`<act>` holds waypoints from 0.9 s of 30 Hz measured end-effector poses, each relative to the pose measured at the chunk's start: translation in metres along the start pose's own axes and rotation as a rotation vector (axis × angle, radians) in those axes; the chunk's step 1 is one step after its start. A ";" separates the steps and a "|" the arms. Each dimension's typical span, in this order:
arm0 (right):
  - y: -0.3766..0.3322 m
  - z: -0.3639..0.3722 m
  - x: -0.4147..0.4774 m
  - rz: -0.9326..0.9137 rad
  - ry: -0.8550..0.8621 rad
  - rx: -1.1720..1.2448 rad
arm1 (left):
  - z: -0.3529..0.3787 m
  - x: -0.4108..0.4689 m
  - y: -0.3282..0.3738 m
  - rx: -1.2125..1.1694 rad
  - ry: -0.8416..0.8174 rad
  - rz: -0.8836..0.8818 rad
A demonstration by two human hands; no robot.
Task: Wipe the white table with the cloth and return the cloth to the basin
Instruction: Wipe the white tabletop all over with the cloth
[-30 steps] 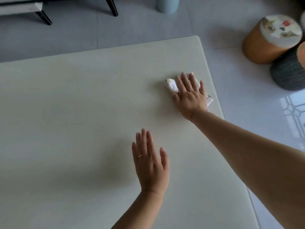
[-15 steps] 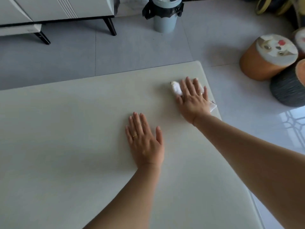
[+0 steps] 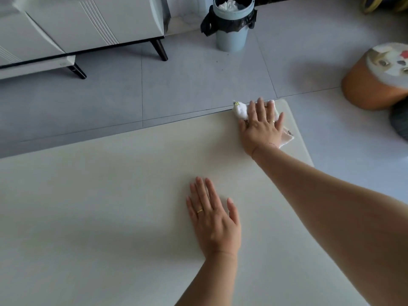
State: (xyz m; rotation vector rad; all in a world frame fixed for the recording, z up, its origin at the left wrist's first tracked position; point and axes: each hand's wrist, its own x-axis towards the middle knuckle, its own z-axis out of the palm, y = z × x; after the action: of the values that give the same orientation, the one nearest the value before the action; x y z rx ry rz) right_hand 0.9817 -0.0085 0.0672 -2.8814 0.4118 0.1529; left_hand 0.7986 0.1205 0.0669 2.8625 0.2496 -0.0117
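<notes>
Clearly the wiping step is in hand, not the return. The right hand (image 3: 261, 127) lies flat, fingers spread, on top of the cloth (image 3: 240, 110), pressing it to the bench (image 3: 110, 195) at the far right corner, in the upper right of the frame. It presses with an open palm and does not clutch: no finger curls round the fabric. The left hand (image 3: 215, 219) rests palm down and open on the bare bench surface at lower centre, holding nothing, seemingly as a brace.

The cloth is bunched under the palm and shows at two places: a white lump just left of the fingers, touching the far edge of the bench, and a paler flap (image 3: 287, 139) sticking out beside the wrist toward the right edge. Judged from those two ends, its long axis runs slantwise from upper left to lower right of the frame, roughly across the corner; how it is folded beneath the hand is hidden, so this is a fair guess only.

As the cloth sits right at the far edge, the next move probably calls for drawing it back or sideways along the bench with steady downward pressure, so it does not slide off the edge. No basin shows in the frame, so returning the cloth would mean turning to find it first.
</notes>
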 end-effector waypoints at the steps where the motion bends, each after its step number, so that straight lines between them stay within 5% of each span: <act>1: -0.013 0.002 -0.003 0.015 0.001 0.016 | 0.000 0.000 0.000 0.000 0.000 0.001; 6: -0.001 -0.003 -0.012 -0.510 -0.081 -0.089 | -0.001 -0.001 0.000 0.017 -0.008 0.003; 13: 0.054 -0.017 0.011 -0.011 -0.002 0.003 | 0.001 -0.001 0.001 0.035 0.003 0.007; 19: 0.068 -0.014 -0.033 -0.328 -0.046 -0.052 | -0.001 -0.002 0.002 0.033 0.026 -0.001; 24: 0.092 -0.016 -0.051 0.015 -0.010 0.037 | 0.001 -0.002 0.002 0.023 0.049 -0.001; 27: 0.086 -0.011 -0.092 -0.077 -0.015 0.004 | 0.002 -0.004 0.001 0.017 0.055 -0.002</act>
State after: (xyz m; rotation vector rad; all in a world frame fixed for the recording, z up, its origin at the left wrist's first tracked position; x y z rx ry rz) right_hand 0.8700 -0.0671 0.0725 -2.8847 0.2970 0.1605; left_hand 0.7949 0.1181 0.0655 2.8821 0.2646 0.0650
